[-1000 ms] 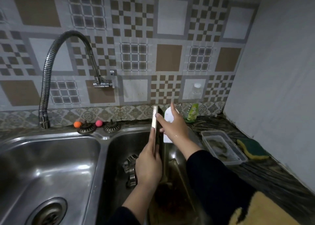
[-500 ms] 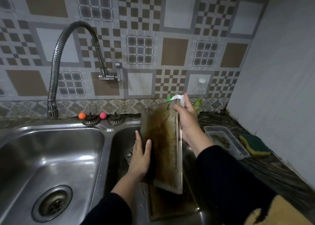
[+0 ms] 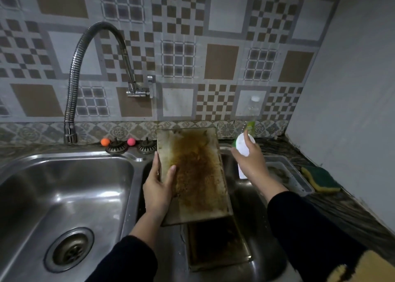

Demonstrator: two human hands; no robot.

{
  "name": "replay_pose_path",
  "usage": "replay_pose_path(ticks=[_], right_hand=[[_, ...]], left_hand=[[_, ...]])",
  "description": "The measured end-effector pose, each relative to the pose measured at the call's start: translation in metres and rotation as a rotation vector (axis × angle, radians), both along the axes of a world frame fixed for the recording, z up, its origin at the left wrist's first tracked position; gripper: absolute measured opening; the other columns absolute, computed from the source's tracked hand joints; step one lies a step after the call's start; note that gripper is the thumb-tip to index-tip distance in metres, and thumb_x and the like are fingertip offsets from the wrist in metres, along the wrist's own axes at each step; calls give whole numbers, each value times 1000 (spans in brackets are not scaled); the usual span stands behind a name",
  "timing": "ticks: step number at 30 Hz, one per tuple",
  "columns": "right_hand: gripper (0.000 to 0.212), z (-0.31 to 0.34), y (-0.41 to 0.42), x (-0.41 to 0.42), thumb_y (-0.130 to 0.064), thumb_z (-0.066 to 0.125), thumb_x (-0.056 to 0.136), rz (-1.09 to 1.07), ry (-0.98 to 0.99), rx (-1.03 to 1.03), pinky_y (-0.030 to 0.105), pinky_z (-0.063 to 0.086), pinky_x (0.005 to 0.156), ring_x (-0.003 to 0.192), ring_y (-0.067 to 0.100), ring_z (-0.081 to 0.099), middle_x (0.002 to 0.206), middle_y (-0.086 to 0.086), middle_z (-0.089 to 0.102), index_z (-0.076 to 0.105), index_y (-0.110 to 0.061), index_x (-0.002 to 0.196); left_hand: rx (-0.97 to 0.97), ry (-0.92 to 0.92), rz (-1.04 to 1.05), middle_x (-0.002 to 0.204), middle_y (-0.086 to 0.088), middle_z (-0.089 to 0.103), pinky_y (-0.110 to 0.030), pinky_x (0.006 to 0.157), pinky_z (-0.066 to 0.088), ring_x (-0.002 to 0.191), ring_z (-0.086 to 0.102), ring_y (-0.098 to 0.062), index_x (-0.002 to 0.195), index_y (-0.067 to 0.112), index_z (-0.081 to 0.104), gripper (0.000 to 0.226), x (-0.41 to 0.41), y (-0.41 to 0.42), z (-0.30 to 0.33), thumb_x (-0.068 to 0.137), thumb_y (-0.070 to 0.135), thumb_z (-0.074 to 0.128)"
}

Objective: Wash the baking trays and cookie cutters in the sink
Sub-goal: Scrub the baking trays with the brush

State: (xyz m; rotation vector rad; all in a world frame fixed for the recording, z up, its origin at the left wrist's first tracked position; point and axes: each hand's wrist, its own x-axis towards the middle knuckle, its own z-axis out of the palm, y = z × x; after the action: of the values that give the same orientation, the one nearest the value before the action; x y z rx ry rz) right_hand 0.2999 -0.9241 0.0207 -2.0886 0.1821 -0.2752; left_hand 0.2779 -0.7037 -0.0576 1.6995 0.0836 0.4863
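left hand (image 3: 157, 191): grips the left edge of the upper baking tray (image 3: 193, 175), thumb curled onto its stained face, fingers behind the rim.
upper baking tray: held over the right sink basin (image 3: 245, 198), tilted up with its far edge toward the tiled wall; its face is coated with brown burnt residue.
second baking tray (image 3: 218, 244): lies in the bottom of the right sink basin, partly under the near edge of the held tray, dark and grimy.
right hand (image 3: 252, 164): wrapped around a white bottle (image 3: 243, 148), held upright just right of the held tray, apart from it.
cookie cutters: none can be made out in this view.
left sink basin (image 3: 42, 196): steel, with a round drain (image 3: 69, 249) near its front.
faucet (image 3: 85, 72): flexible metal neck arching from the back left, spout ending above the divider between the basins.
bench (image 3: 333, 204): dark marbled top carrying a clear plastic tub (image 3: 288, 177) and a yellow-green sponge (image 3: 320, 178) on the right.
back ledge: two sink strainers (image 3: 116, 148), an orange ball (image 3: 105, 142) and a pink ball (image 3: 131, 141).
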Motion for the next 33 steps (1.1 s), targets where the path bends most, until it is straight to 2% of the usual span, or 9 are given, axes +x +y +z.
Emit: replay_pose_path(ticks=[3, 6, 10, 16, 19, 22, 25, 28, 33], right_hand=[[76, -3, 14, -15, -23, 61, 91, 54, -20, -130, 29, 38, 91, 132, 26, 40, 150, 4, 36, 16, -36, 151], [78, -18, 46, -37, -20, 65, 88, 176, -98, -144, 24, 36, 97, 129, 19, 44, 141, -1, 45, 19, -39, 148], [76, -14, 78, -51, -27, 62, 89, 161, -265, -296, 16, 41, 83, 110, 10, 50, 124, -7, 46, 16, -44, 147], [70, 55, 68, 9, -25, 59, 92, 52, -329, -310, 16, 34, 82, 116, 18, 52, 137, 2, 48, 21, -33, 150], [72, 27, 75, -20, -26, 59, 91, 86, -288, -324, 10, 35, 78, 101, 4, 46, 130, -4, 48, 18, -40, 149], [79, -29, 78, -70, -28, 61, 88, 147, -263, -302, 5, 33, 74, 103, 4, 49, 123, -10, 47, 11, -50, 144], [81, -41, 70, -72, -31, 64, 85, 149, -279, -306, 11, 40, 80, 104, 7, 52, 120, -9, 50, 10, -54, 140], [75, -6, 55, -24, -33, 63, 88, 40, -303, -301, 6, 37, 63, 92, 6, 51, 126, -4, 51, 18, -44, 147], [71, 34, 37, 21, -29, 59, 91, 9, -296, -265, 18, 40, 81, 119, 22, 52, 140, 2, 47, 20, -33, 150]], left_hand=[[1, 5, 59, 135, 18, 48, 10, 76, 30, 114, 40, 15, 148, 30, 31, 62, 2, -6, 7, 93, 30, 59], [-42, 10, 64, 120, 22, 54, 5, 65, 34, 83, 46, 27, 148, 31, 30, 56, 6, -22, 18, 97, 29, 52], [-60, -10, -98, 118, 21, 58, 3, 75, 39, 96, 50, 25, 144, 37, 34, 48, 5, -44, 23, 100, 21, 46], [-15, -100, -172, 133, 21, 50, -1, 93, 36, 115, 45, 18, 143, 36, 36, 45, -6, -68, 27, 100, 27, 45], [-62, -93, -94, 133, 13, 52, -2, 88, 39, 113, 50, 10, 144, 31, 37, 46, 2, -58, 32, 100, 22, 45], [-86, -77, 8, 122, 14, 52, 6, 73, 36, 87, 49, 25, 143, 32, 38, 46, 8, -39, 33, 99, 20, 47], [-50, -108, 35, 118, 19, 49, 9, 73, 32, 93, 44, 29, 143, 31, 38, 46, 5, -34, 32, 99, 23, 49], [-62, -131, -37, 113, 35, 48, 7, 78, 34, 95, 45, 32, 143, 29, 38, 46, -6, -48, 31, 99, 20, 48], [-61, -144, -26, 127, 27, 46, 6, 88, 32, 105, 42, 29, 144, 27, 37, 46, -8, -63, 33, 99, 22, 47]])
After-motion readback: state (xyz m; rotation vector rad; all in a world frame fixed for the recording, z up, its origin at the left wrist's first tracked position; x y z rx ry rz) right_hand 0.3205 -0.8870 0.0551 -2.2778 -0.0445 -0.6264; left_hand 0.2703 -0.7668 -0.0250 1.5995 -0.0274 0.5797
